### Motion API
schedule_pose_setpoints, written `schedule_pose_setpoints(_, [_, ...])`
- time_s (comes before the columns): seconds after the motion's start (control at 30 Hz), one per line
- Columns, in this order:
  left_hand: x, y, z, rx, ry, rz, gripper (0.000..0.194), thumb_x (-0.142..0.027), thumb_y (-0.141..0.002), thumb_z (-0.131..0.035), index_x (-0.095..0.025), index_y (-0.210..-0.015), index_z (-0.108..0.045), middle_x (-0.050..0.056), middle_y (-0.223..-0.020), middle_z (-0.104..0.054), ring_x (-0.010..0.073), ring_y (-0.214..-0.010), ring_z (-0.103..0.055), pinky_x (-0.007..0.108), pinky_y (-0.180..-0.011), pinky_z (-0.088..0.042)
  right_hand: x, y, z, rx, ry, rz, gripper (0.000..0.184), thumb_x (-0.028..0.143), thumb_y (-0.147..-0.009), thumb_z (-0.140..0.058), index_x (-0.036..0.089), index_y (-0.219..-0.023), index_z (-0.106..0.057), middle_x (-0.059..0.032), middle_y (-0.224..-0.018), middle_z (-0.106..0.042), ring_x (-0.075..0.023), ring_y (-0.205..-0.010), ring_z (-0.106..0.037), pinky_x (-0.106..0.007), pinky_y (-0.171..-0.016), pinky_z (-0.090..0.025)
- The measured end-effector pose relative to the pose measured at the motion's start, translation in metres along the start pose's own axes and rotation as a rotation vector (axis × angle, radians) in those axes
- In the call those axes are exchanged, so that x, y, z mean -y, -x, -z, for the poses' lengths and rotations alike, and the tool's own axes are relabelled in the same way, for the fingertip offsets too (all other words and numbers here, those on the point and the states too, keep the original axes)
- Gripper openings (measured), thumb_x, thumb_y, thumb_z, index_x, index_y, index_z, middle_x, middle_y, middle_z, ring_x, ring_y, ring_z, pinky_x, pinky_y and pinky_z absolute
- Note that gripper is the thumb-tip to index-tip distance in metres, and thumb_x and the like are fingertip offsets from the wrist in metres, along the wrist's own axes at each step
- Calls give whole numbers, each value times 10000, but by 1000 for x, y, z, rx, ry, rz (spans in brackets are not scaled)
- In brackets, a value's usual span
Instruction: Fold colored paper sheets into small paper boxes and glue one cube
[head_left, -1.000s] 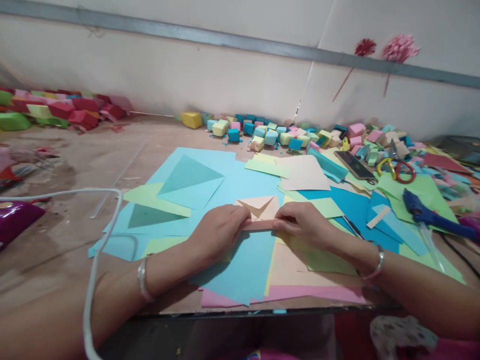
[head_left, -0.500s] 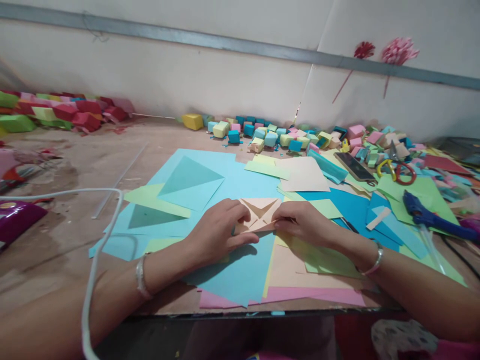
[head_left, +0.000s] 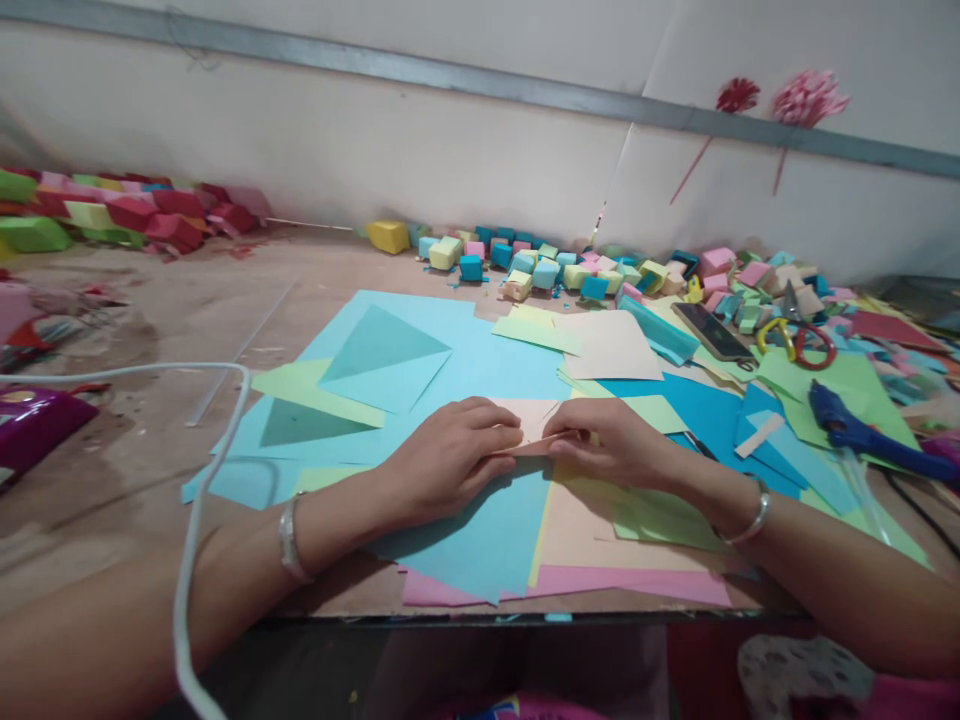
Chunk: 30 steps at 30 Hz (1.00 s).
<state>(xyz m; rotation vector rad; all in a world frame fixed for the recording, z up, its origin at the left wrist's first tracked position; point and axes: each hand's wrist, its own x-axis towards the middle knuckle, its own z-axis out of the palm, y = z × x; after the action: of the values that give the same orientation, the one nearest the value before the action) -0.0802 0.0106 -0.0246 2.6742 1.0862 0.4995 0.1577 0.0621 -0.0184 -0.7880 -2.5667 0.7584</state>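
A small peach folded paper [head_left: 534,448] lies between my two hands, its near edge turned up. My left hand [head_left: 459,455] is closed on its left side, thumb below and fingers on top. On the right side, my right hand [head_left: 604,438] pinches the same raised edge between thumb and fingers. Both hands cover much of the paper. Beneath them spreads a light blue sheet [head_left: 472,545], with peach and green sheets under my right wrist. A folded blue sheet [head_left: 386,355] and a folded light green sheet [head_left: 322,390] stand to the left.
Small paper boxes [head_left: 544,272] line the wall. On the right are scissors [head_left: 796,338], a phone [head_left: 712,332] and a blue glue gun [head_left: 862,432]. A white cable [head_left: 196,510] crosses my left forearm. A purple device [head_left: 45,425] sits at far left.
The near edge of the peach paper has been lifted and folded up. My left fingers have closed over it and moved right, hiding the earlier visible X-shaped flaps.
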Motion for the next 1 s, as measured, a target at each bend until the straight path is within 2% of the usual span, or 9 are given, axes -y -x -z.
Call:
schedule_pose_setpoints(0.17, [-6,1,3,-55,3,50,301,-279,-984,-414,-224,-1134,-669,84,-1197,-625,233,-1133,-515,414,-968,-410,0,-1,-4,-30,-21,-173,258,322,-874,-575,155,-680,-603,10,-636,-575,-88,-596,-458,-228,-561,-309])
schedule_pose_setpoints(0.27, [-7,2,1,-69,7,123,298,-283,-976,-425,-210,-1028,-709,88,-1094,-630,227,-1027,-535,407,-921,-431,0,-2,-5,12,-53,-271,335,356,-847,-609,166,-587,-518,52,-548,-453,-72,-542,-371,-228,-513,-247])
schedule_pose_setpoints(0.37, [-3,1,-2,-63,42,125,292,-270,-970,-437,-176,-943,-712,84,-966,-654,213,-929,-557,380,-855,-454,0,-3,-5,9,-52,-295,352,345,-839,-605,170,-562,-476,62,-529,-404,-70,-535,-353,-228,-508,-225])
schedule_pose_setpoints(0.47, [2,1,-4,-74,55,113,274,-258,-964,-442,-164,-931,-697,84,-944,-678,211,-909,-575,362,-814,-464,1,-3,-5,14,-35,-279,325,322,-858,-568,170,-579,-499,56,-544,-426,-76,-548,-364,-230,-523,-234])
schedule_pose_setpoints(0.6, [3,2,-3,-109,43,161,255,-234,-948,-456,-171,-907,-699,71,-865,-695,206,-845,-595,337,-754,-458,2,-3,-6,-17,1,-250,256,293,-873,-538,168,-651,-557,30,-607,-509,-89,-586,-419,-234,-555,-261])
schedule_pose_setpoints(0.77, [2,2,-2,-118,60,238,190,-214,-918,-501,-182,-913,-687,32,-779,-686,176,-747,-606,284,-674,-427,3,-1,-7,-55,29,-226,199,289,-868,-542,179,-703,-535,28,-632,-526,-99,-595,-456,-227,-557,-286])
schedule_pose_setpoints(0.87, [1,1,-1,-103,78,285,167,-205,-911,-505,-178,-886,-668,25,-789,-692,161,-715,-609,264,-648,-418,6,1,-7,-70,31,-214,129,301,-874,-557,177,-857,-589,23,-660,-565,-106,-606,-481,-228,-568,-307])
schedule_pose_setpoints(0.93, [-1,1,0,-94,85,306,165,-208,-911,-500,-177,-872,-658,24,-790,-692,157,-702,-611,257,-632,-416,8,3,-7,-74,32,-183,267,350,-874,-587,178,-1077,-597,23,-676,-590,-109,-596,-486,-233,-574,-319])
schedule_pose_setpoints(1.0, [-4,1,1,-88,103,314,156,-206,-908,-499,-180,-899,-652,24,-805,-697,155,-702,-617,255,-626,-419,9,3,-8,-60,47,-162,359,394,-881,-595,190,-1176,-591,14,-690,-620,-112,-594,-494,-240,-583,-325])
